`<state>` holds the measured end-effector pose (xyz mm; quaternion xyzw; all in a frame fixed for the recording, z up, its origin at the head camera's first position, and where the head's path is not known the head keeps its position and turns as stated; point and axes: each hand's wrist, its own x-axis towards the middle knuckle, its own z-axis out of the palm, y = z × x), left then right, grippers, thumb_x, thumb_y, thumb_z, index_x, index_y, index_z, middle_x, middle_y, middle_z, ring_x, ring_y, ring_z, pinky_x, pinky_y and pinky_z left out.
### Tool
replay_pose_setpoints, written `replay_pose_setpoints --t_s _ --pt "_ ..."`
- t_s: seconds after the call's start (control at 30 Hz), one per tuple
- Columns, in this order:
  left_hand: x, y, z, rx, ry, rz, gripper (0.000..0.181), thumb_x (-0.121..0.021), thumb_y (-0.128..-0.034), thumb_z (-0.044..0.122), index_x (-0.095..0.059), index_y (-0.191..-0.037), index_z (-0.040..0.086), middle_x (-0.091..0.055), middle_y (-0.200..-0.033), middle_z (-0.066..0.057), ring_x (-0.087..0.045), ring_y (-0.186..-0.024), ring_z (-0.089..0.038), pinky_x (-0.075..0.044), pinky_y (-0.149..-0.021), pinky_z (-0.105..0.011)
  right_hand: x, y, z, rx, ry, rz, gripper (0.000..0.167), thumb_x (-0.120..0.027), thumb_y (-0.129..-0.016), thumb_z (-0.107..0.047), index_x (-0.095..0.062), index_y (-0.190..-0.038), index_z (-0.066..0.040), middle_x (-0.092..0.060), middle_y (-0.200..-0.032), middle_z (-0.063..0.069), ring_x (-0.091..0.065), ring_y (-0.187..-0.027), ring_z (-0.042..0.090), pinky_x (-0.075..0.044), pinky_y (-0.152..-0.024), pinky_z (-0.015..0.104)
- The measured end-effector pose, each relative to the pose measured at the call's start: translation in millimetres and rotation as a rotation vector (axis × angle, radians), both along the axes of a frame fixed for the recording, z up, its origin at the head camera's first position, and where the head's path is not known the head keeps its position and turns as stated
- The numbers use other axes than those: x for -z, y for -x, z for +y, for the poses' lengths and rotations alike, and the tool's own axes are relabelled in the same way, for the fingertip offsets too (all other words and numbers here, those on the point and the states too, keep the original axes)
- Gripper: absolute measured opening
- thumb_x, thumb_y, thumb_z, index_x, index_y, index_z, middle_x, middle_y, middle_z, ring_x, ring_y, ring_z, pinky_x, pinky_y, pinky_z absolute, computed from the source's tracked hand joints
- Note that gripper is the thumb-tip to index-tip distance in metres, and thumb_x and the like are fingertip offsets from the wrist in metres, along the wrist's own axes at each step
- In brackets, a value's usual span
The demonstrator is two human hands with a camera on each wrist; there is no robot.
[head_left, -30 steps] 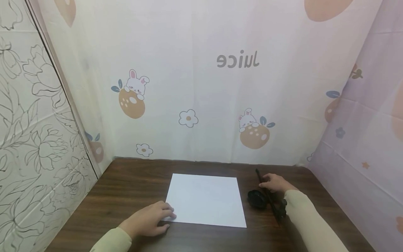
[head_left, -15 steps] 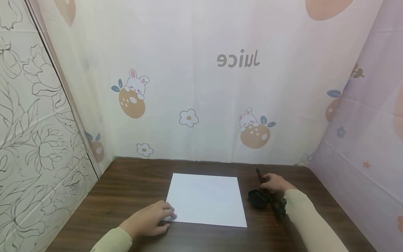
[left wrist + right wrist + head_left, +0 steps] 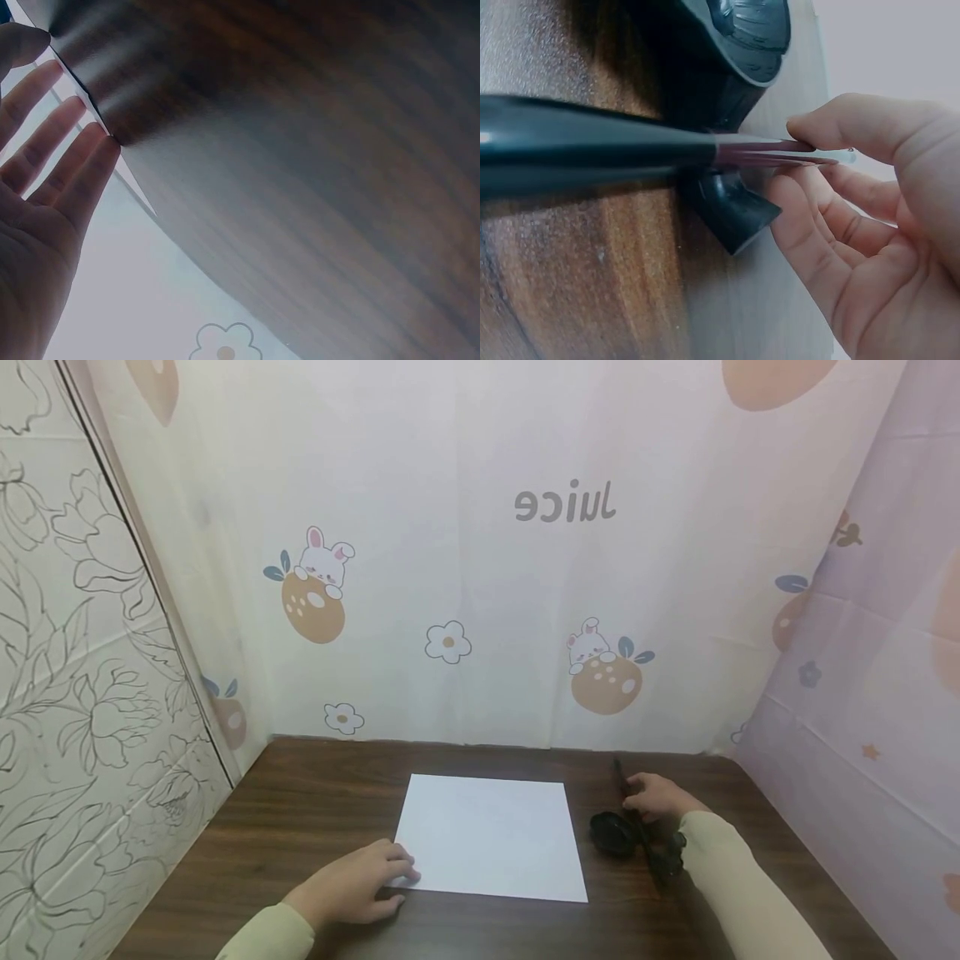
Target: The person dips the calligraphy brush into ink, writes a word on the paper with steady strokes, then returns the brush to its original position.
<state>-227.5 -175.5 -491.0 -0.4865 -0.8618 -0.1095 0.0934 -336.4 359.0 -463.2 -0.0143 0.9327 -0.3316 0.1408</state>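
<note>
I have the slender black-and-maroon stick [image 3: 660, 154] pinched in my right hand [image 3: 656, 797] beside the glossy black rounded dish [image 3: 612, 835], my relaxed left hand [image 3: 360, 879] resting on the flat white paper sheet [image 3: 491, 835] (unmarked, so I judge only the grip done, the rest left).

Left hand [image 3: 352, 883], lower left of frame, touches white sheet [image 3: 491, 839] at its corner. Right hand [image 3: 658, 797], lower right, pinches dark stick [image 3: 643, 841] beside black object [image 3: 611, 835].

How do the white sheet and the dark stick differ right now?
The white sheet is broad, the dark stick long and narrow. The sheet lies on the table, touched by the left grip; the stick is pinched in the right grip. Both have a grip touching them.
</note>
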Motion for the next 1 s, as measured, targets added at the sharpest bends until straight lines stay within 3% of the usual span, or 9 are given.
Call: replay_pose_setpoints --t_s 0.43,0.77,1.0 --pt "1.1 0.0 0.4 0.012 -0.006 0.023 0.026 -0.074 -0.0856 0.020 -0.072 -0.111 0.015 -0.064 -0.112 0.001 -0.059 -0.104 -0.013 -0.051 -0.089 -0.029 -5.5 0.1 3.5 0.025 0.019 0.011 0.061 -0.066 -0.092 -0.011 -0.040 -0.140 0.016 -0.066 -0.103 0.021 -0.068 -0.085 0.029 -0.058 -0.074 0.043" --pt "0.9 0.2 -0.4 0.000 0.006 -0.005 0.025 -0.073 -0.0865 0.020 -0.072 -0.111 0.015 -0.063 -0.113 0.002 -0.058 -0.103 -0.012 -0.051 -0.087 -0.027 -16.4 -6.0 2.7 0.006 0.020 0.091 0.062 -0.065 -0.095 -0.016 -0.038 -0.145 0.011 -0.065 -0.092 0.013 -0.066 -0.073 0.023 -0.057 -0.069 0.042" --pt "1.1 1.4 0.4 0.025 -0.012 0.031 0.025 -0.074 -0.0847 0.019 -0.072 -0.110 0.014 -0.064 -0.111 0.001 -0.058 -0.102 -0.013 -0.051 -0.087 -0.028 -27.0 -11.1 -1.2 -0.003 -0.006 0.173 0.063 -0.064 -0.097 -0.018 -0.037 -0.146 0.009 -0.062 -0.085 0.007 -0.064 -0.066 0.020 -0.054 -0.067 0.041"
